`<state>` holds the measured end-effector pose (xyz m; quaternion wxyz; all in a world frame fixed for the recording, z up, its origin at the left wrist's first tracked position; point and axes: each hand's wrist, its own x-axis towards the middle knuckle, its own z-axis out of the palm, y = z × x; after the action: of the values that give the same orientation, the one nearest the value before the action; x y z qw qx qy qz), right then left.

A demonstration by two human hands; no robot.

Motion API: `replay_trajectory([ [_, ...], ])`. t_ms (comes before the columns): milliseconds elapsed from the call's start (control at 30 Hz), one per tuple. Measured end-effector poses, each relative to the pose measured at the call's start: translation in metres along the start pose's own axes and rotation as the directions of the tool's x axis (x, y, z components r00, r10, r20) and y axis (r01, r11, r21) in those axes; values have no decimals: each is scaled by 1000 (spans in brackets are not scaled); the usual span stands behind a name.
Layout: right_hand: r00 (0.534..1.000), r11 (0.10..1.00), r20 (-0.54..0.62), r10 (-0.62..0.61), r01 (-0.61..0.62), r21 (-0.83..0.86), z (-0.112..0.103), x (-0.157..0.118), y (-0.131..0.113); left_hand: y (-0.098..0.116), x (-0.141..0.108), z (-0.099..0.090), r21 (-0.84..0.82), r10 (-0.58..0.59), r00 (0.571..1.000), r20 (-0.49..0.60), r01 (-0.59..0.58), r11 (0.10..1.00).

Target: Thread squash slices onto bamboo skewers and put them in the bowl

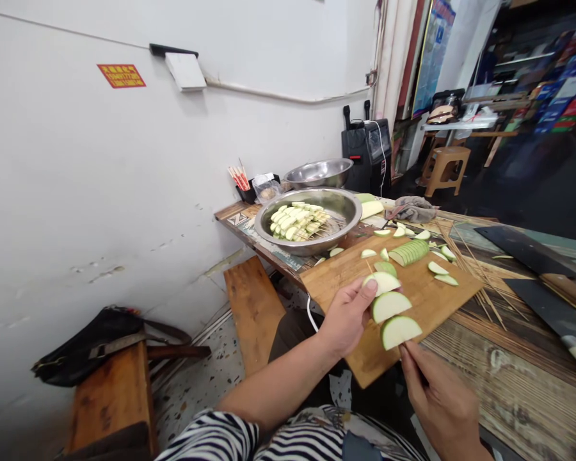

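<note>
Over the near part of the cutting board (331, 280), both hands worked on one skewer (368, 265) threaded with three pale, green-skinned half-round slices (391, 307). The slices sat in a row, spaced apart, running from far left to near right; the thin stick showed past the farthest one.

Left hand (348, 317): thumb and fingers pinched the farthest slice, thumb uppermost. Right hand (439, 397): thumb and forefinger pressed together on the skewer's near end, beside the nearest slice — the stick there was mostly hidden by the fingertips.

Board: lay at an angle on the wooden table (513, 365), its near left part overhanging the edge. On its far half, a fanned stack of cut slices (409, 252) leaned together, with loose slices around it, some to the right and others at the far side.

Far left of the board: a wide steel bowl (260, 225) held a pile of loaded skewers (295, 219), stick ends toward the right. A second steel bowl (319, 171) stood behind it.

Right of the board: a spread of bare sticks (494, 308) lay on the table — two dark-bladed cleavers (523, 248) farther right. A grey cloth (414, 209) lay crumpled at the table's far side.
</note>
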<state>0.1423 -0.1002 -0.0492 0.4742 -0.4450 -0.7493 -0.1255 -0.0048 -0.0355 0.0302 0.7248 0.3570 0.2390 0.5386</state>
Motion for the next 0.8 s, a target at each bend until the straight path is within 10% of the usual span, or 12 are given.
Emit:
replay_trajectory([
  [400, 959, 909, 92, 267, -282, 308, -1, -4, -13, -16, 11, -20, 103, 80, 995, 65, -86, 991],
  [533, 846, 730, 288, 448, -533, 428, -3, -7, -16, -16, 12, -23, 80, 111, 974, 195, -129, 988],
  [800, 627, 423, 504, 594, -776, 467, -6, -16, 2, -11, 11, -35, 575, 136, 985, 109, -174, 800],
])
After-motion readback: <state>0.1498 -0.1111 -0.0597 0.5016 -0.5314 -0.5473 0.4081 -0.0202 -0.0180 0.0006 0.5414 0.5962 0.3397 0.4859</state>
